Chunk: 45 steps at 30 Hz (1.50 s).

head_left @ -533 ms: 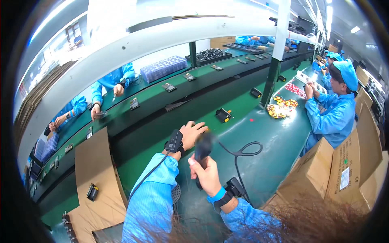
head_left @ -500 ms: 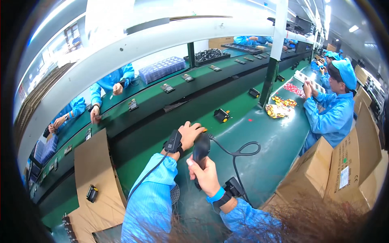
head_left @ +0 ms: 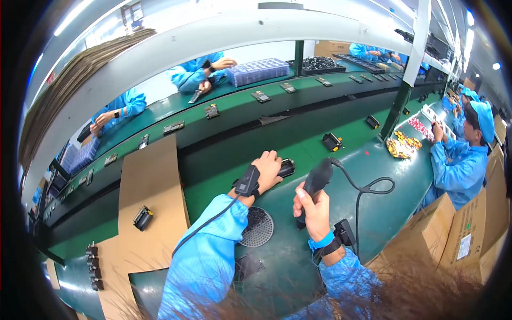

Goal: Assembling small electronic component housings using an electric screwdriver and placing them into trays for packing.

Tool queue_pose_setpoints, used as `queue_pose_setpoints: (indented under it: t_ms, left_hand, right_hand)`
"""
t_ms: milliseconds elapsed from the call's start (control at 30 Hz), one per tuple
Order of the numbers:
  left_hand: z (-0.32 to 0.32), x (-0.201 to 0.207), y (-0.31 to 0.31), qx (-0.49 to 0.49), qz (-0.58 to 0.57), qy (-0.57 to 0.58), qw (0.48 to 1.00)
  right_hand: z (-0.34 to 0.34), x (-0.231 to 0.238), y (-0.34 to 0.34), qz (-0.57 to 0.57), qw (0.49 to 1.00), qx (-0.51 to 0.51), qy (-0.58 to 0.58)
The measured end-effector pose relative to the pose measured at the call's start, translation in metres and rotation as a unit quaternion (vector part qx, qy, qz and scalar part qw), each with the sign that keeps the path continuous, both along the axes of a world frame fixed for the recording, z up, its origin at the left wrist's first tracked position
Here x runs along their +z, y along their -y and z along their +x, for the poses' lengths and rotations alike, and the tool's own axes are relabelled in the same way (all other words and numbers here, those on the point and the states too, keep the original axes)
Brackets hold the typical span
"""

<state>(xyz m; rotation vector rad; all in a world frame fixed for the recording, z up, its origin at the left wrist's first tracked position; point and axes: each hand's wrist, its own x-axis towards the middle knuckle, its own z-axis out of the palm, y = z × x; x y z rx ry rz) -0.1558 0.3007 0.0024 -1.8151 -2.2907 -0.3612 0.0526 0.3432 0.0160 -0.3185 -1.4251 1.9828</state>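
My left hand [head_left: 265,173] reaches over the green belt, its fingers bent around one end of a black module [head_left: 287,168] that lies there. The fingertips on its far side are partly hidden. In my right hand [head_left: 313,210] is a black corded handheld tool [head_left: 318,178], held upright by its grip with the rounded head up. A black cable [head_left: 368,188] runs from that head in a loop down past my right wrist. Both my wrists carry small black boxes on straps.
More black modules with yellow ends [head_left: 332,142] sit along the belt; another [head_left: 143,218] rests on cardboard [head_left: 152,176] at left. A round perforated disc [head_left: 257,227] lies on the bench. Yellow and red small parts [head_left: 404,145], a co-worker [head_left: 463,154] and open cartons [head_left: 421,226] are at right.
My view has turned left, so the scene shifts right. My left hand has come onto a black module on the belt; the tool in my right hand now stands farther from my left hand.
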Motion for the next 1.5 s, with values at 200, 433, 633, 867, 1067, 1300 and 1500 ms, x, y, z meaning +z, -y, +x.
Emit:
queue_pose_setpoints:
  t_ms: [200,433,633,867,1067,1300,1500]
  left_hand:
    - [0.023,0.036,0.045,0.067,0.049,0.082,0.993]
    - [0.119,0.076,0.212,0.049,0.049,0.166,0.984]
    - [0.160,0.039,0.248,0.074,-0.042,0.168,0.982]
    - [0.170,0.033,0.254,0.101,-0.062,0.156,0.981]
    - [0.166,0.008,0.258,0.065,-0.028,0.171,0.983]
    - [0.155,0.000,0.249,0.028,0.027,0.206,0.978]
    - [0.154,-0.001,0.251,0.028,0.052,0.217,0.974]
  right_hand:
    - [0.001,0.005,0.002,-0.024,0.999,-0.034,-0.008]
    - [0.003,0.007,0.004,0.012,0.999,-0.029,-0.008]
    - [0.004,0.002,0.004,0.023,0.999,-0.030,-0.002]
    - [0.008,0.002,0.005,0.024,0.999,-0.014,-0.021]
    - [0.001,0.040,0.038,0.002,0.997,0.059,-0.057]
    - [-0.027,0.013,0.076,0.001,0.980,0.144,-0.138]
    - [-0.046,-0.002,0.084,0.040,0.984,0.104,-0.142]
